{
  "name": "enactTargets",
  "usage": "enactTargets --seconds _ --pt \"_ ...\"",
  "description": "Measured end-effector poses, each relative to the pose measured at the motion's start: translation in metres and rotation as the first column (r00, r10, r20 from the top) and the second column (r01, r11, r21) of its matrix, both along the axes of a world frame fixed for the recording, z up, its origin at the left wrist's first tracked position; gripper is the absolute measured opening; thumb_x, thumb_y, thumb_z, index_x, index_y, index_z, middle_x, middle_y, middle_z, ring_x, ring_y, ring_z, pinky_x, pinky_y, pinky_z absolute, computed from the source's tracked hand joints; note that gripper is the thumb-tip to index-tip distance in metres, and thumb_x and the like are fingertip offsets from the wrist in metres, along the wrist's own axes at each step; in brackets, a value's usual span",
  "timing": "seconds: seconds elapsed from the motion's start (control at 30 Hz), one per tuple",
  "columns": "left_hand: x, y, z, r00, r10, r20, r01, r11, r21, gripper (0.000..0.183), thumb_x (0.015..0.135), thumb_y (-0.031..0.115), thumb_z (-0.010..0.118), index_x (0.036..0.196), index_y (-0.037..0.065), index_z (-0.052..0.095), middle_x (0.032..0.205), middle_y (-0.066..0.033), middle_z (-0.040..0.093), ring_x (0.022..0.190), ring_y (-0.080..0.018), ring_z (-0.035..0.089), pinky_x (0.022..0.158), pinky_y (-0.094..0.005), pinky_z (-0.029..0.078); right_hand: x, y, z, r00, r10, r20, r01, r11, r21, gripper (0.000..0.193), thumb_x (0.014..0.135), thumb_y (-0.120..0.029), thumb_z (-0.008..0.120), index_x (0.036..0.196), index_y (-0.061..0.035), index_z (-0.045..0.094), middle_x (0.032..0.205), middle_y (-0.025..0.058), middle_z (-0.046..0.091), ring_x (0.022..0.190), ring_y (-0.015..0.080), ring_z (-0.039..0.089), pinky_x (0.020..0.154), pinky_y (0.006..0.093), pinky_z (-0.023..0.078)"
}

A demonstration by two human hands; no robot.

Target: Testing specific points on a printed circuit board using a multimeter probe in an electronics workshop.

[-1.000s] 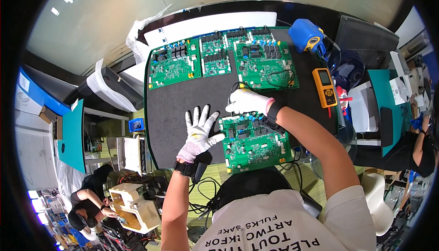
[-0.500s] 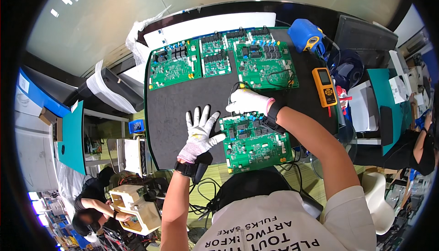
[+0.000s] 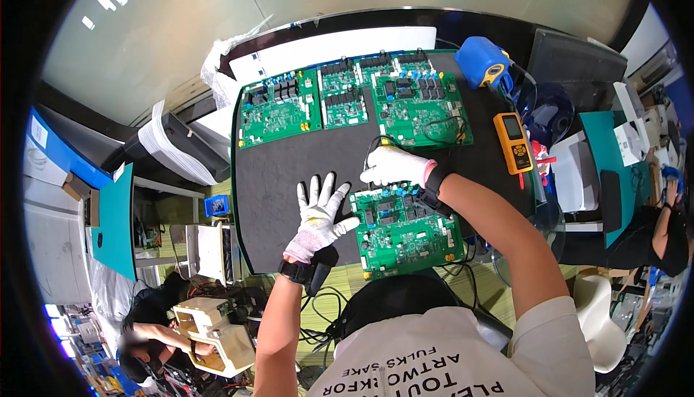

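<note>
In a cluttered workshop, a dark-topped desk (image 3: 269, 195) carries several green boards. Clocked from the desk's middle, a left rear board (image 3: 280, 119) lies at ten o'clock, a right rear board (image 3: 408, 128) at one, and an orange handheld meter (image 3: 517, 158) at three. A blue device (image 3: 483, 61) stands between one and two. At about seven in the surroundings, a co-worker (image 3: 148, 316) reaches into a pale casing (image 3: 235, 359).

The near circuit board (image 3: 408, 242) lies flat at five o'clock, close to the wearer. The left grip (image 3: 318, 218), gloved in white, is spread wide, its thumb at the board's nine-o'clock edge; contact cannot be told. The right grip (image 3: 397, 166) curls inward above the twelve-o'clock edge, where a thin dark cable (image 3: 371, 145) meets its fingers; whether it pinches anything is hidden.

The near circuit board should prove light, stiff and fragile, its raised parts easily bent or knocked. Best hold: the edges at nine and three o'clock, since smooth gloves could slip.
</note>
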State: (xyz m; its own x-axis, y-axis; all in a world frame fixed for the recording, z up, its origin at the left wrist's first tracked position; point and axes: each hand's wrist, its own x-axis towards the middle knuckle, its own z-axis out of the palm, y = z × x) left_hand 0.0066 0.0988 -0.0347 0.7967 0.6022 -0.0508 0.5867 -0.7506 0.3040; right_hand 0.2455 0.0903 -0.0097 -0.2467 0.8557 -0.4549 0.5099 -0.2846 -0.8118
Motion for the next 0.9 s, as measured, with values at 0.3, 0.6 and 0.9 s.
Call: enactTargets --seconds 0.3,0.6,0.9 --pt "0.000 0.001 -0.002 1.000 -0.001 -0.003 0.001 1.000 -0.018 0.079 0.074 0.066 0.051 0.136 0.018 0.036 0.145 -0.0183 0.022 0.133 -0.0436 0.012 0.106 -0.0565 -0.001 0.004 0.000 -0.003 1.000 0.008 -0.029 -0.007 0.999 0.032 0.029 0.078 -0.025 0.059 0.076 0.0034 0.060 0.067 0.0104 0.064 0.056 0.0146 0.058 0.054 0.0272 0.045" --pt "0.000 0.001 -0.004 1.000 -0.006 0.011 0.007 1.000 -0.008 0.080 0.074 0.067 0.049 0.136 0.017 0.037 0.145 -0.0179 0.022 0.133 -0.0440 0.013 0.106 -0.0570 -0.002 0.003 -0.001 0.001 0.999 0.024 0.023 -0.025 0.998 0.059 0.030 0.078 -0.026 0.059 0.076 0.0032 0.061 0.068 0.0104 0.064 0.057 0.0152 0.059 0.054 0.0277 0.046" --pt "-0.001 0.001 -0.004 1.000 -0.006 -0.006 0.006 1.000 0.010 0.080 0.074 0.066 0.050 0.136 0.018 0.036 0.145 -0.0182 0.022 0.133 -0.0442 0.013 0.106 -0.0573 -0.001 0.003 -0.002 0.006 0.997 0.052 0.051 -0.055 0.997 0.050 0.027 0.082 -0.026 0.058 0.077 0.0003 0.061 0.067 0.0058 0.061 0.058 0.0125 0.057 0.055 0.0263 0.046"
